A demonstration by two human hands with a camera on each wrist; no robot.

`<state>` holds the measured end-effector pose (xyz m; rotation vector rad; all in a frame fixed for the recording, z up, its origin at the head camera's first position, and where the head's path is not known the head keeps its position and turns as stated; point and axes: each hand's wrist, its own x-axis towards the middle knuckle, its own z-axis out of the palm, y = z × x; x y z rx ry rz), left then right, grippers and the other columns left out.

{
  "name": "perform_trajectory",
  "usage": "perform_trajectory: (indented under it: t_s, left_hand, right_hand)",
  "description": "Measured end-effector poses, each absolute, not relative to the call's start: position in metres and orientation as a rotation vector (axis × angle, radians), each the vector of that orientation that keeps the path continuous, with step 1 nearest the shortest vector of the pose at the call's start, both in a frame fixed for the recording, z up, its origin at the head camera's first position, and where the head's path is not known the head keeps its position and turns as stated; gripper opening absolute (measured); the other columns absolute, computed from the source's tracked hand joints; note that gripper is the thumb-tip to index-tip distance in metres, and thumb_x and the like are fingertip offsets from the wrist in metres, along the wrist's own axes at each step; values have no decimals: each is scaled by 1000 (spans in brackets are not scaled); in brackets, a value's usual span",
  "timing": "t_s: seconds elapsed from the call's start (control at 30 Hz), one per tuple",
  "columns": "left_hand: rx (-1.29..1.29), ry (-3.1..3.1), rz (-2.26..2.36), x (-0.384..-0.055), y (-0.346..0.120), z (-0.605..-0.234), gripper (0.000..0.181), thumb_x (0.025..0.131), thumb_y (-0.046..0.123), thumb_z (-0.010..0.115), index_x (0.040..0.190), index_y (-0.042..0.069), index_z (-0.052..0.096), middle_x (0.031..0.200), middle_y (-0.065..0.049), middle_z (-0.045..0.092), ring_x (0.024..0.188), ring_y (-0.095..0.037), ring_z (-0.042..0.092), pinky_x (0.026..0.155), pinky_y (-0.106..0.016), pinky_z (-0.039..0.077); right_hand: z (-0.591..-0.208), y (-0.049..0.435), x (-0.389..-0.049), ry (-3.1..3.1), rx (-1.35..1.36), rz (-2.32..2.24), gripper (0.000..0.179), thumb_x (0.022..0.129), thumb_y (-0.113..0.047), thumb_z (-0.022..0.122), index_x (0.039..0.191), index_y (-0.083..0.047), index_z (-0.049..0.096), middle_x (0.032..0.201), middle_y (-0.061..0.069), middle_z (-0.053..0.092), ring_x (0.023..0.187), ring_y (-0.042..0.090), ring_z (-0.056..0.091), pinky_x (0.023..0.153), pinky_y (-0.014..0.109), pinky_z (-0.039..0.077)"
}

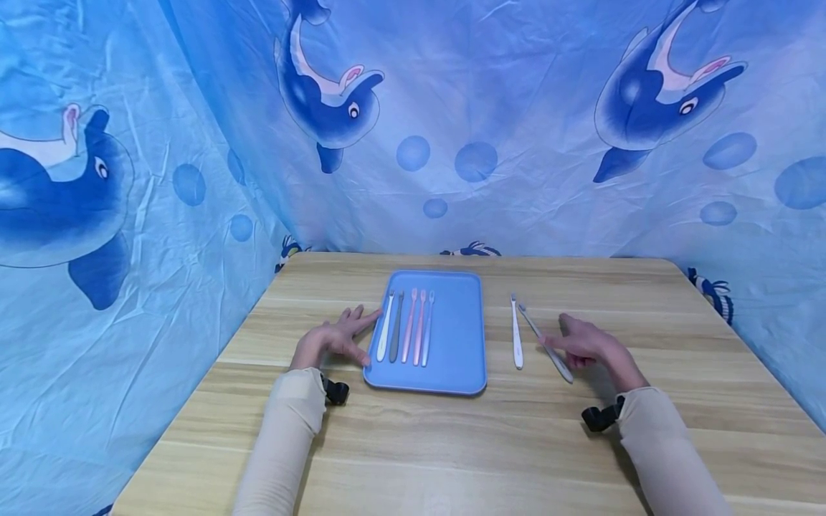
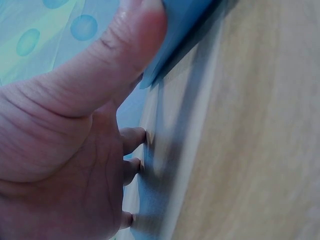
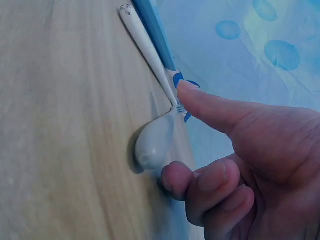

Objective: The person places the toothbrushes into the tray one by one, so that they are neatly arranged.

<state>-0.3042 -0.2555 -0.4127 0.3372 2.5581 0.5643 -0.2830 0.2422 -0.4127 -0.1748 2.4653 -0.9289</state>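
My left hand (image 1: 335, 338) spreads its fingers at the left edge of a blue tray (image 1: 458, 344). In the left wrist view, its thumb (image 2: 132, 42) lies against the tray's side and its other fingertips are near the tabletop. My right hand (image 1: 594, 342) hovers by a grey toothbrush (image 1: 548, 347) lying aslant on the table. One digit extends over its handle; other fingers (image 3: 215, 180) curl loosely beside the handle end, with nothing gripped. Left of it lies a white toothbrush (image 1: 517, 344).
Several toothbrushes lie side by side in the tray's left half: a white one (image 1: 385, 330), a grey one (image 1: 396, 331), two pink ones and a pale blue one (image 1: 428, 330). The wooden table (image 1: 439, 444) is backed by a blue dolphin-print cloth (image 1: 516, 215).
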Motion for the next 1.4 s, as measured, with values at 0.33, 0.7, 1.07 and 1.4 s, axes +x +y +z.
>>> perform_trajectory:
  t_s: [0.33,0.7,1.07,1.4]
  left_hand:
    - [339,2559,542,-305,-256,-412,129,62,60,87,162,34,9,170,-18,-8,155,-46,-13,117,-76,-8]
    - [368,2558,535,-306,-258,-412,128,65,58,86,162,32,7,169,-20,-9,155,-47,-13,117,-77,-6]
    - [400,2555,539,-308,-259,-413,129,65,59,86,162,30,6,169,-21,-9,154,-48,-13,115,-79,-4]
    - [419,2536,555,-309,-261,-418,130,65,63,85,162,29,5,168,-22,-12,153,-49,-16,114,-80,-6]
  right_hand:
    - [-421,242,-287,2478,-158,-887,106,95,-44,66,157,8,-3,55,-2,49,45,8,42,44,22,37]
    - [-424,236,-288,2537,-193,-816,98,98,-38,63,157,9,0,55,0,52,44,9,46,44,22,39]
    - [-422,231,-284,2521,-268,-853,87,103,-29,57,158,5,-1,54,1,51,43,10,44,43,23,36]
    - [-429,229,-287,2542,-302,-931,80,103,-20,54,158,6,1,51,1,54,40,9,48,40,22,38]
